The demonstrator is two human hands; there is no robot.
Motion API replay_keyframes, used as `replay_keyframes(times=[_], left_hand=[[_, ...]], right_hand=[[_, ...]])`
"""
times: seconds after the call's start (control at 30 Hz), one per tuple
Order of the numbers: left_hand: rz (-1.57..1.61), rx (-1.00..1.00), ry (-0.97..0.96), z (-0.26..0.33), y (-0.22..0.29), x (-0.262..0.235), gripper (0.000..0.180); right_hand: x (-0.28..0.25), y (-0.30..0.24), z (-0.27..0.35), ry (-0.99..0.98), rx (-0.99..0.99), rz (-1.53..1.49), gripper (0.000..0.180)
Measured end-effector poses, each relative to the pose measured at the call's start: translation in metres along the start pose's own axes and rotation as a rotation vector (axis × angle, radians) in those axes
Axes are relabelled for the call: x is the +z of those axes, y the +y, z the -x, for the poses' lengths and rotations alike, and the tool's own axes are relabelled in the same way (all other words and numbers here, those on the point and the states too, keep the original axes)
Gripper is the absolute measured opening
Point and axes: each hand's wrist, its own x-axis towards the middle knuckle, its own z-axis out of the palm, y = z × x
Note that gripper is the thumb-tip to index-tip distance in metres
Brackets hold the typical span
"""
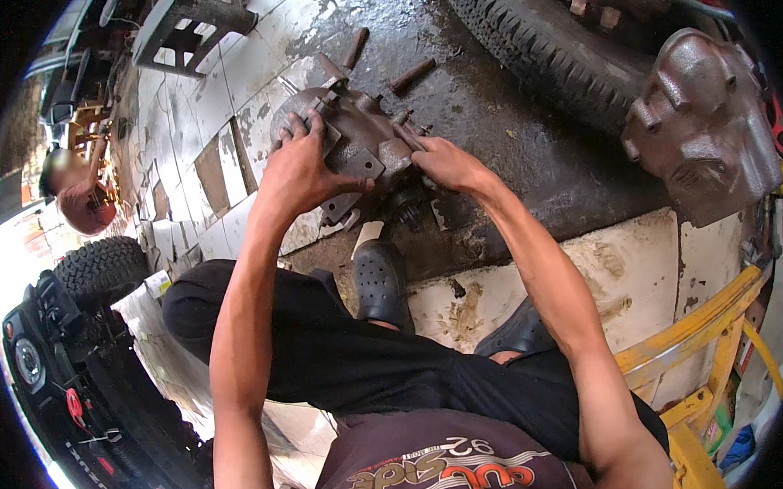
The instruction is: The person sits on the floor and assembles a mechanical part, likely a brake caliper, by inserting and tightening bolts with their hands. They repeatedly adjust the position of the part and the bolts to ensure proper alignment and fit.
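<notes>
A greasy cast-metal gearbox-like housing (351,128) sits on the floor ahead of my feet. Spread over its left side, my left hand (299,165) has its fingers on the top and its thumb along a flat metal plate (366,165) with holes. At the right side of the housing, my right hand (447,163) is closed round a short dark metal rod (408,137); the fingertips are partly hidden. A toothed shaft end (405,211) points toward me between the hands. Beyond the housing lie two loose rusty rods, one upright in view (357,48) and one slanted (413,77).
A big tyre (549,58) lies at the far right, with another cast-metal casing (696,126) beside it. A yellow metal frame (693,345) stands near right. Far left are a dark plastic stool (199,30), another person (83,192) and a dark vehicle (91,371).
</notes>
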Motion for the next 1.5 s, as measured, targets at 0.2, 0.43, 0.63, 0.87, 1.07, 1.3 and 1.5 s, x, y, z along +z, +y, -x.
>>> replay_keyframes(times=[0.2,0.43,0.63,0.87,1.07,1.3,1.5], left_hand=[[-0.028,0.009,-0.006,-0.001,0.004,-0.003,0.142],[-0.015,-0.008,-0.001,0.001,-0.004,0.0,0.142],[0.002,-0.005,-0.05,-0.005,-0.003,0.002,0.143],[-0.093,-0.044,-0.071,-0.004,0.008,-0.011,0.142],[-0.09,-0.002,-0.044,-0.003,0.005,-0.004,0.144],[-0.042,-0.01,-0.034,-0.003,0.002,-0.007,0.142],[-0.007,-0.038,-0.12,-0.008,0.003,-0.008,0.145]], right_hand=[[0.008,0.036,0.0,0.146,-0.383,-0.084,0.027],[0.001,0.01,0.018,-0.057,-0.054,-0.399,0.037],[0.008,0.019,-0.001,0.123,-0.042,-0.11,0.056],[0.017,-0.006,0.002,0.136,0.07,-0.014,0.083],[0.021,-0.009,0.014,0.239,-0.097,0.027,0.085],[0.011,-0.008,0.021,0.127,-0.009,0.124,0.075],[0.015,-0.002,-0.006,0.224,0.051,0.18,0.067]])
